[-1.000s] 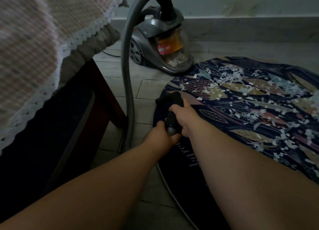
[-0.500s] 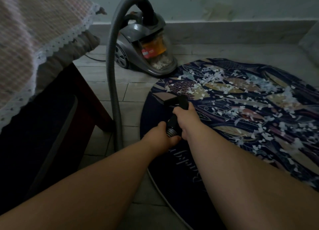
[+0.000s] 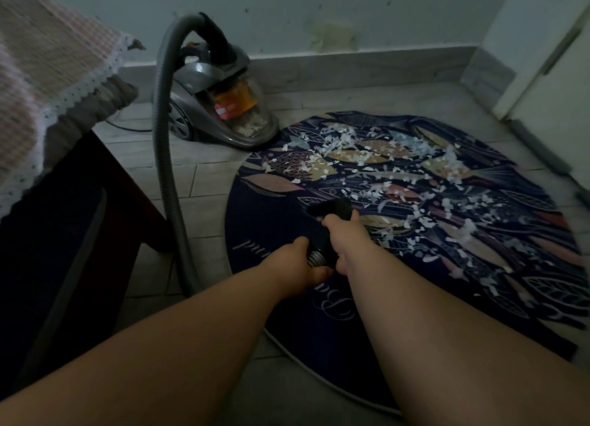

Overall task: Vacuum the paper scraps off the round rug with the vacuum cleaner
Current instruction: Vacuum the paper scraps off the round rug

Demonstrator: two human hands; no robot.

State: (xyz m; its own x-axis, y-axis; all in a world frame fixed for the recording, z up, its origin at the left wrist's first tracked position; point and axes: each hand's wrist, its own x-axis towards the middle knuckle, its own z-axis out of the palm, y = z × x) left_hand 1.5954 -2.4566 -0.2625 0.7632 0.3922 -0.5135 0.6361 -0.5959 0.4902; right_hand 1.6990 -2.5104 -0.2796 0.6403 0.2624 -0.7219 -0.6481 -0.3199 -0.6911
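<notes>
A round dark rug [image 3: 265,221] with a leaf pattern lies on the tiled floor, strewn with white paper scraps [image 3: 396,176] over its middle and far half. A grey canister vacuum cleaner [image 3: 217,106] stands by the wall, just beyond the rug's far left edge, scraps showing in its clear bin. Its grey ribbed hose [image 3: 164,157] arcs down to the floor on the left. My right hand [image 3: 348,240] grips the black nozzle [image 3: 332,210], whose mouth lies on the rug beside the scraps. My left hand [image 3: 297,262] holds the ribbed hose end right behind it.
A dark wooden table [image 3: 79,221] with a lace-edged cloth [image 3: 54,74] stands on the left, close to the hose. A wall with a skirting [image 3: 351,68] runs behind. A white door [image 3: 549,84] is at the far right. A thin cord [image 3: 127,128] lies behind the vacuum cleaner.
The nozzle and both hands have moved to the right across the rug, toward the scraps in the middle. The view has swung right, so more of the rug shows.
</notes>
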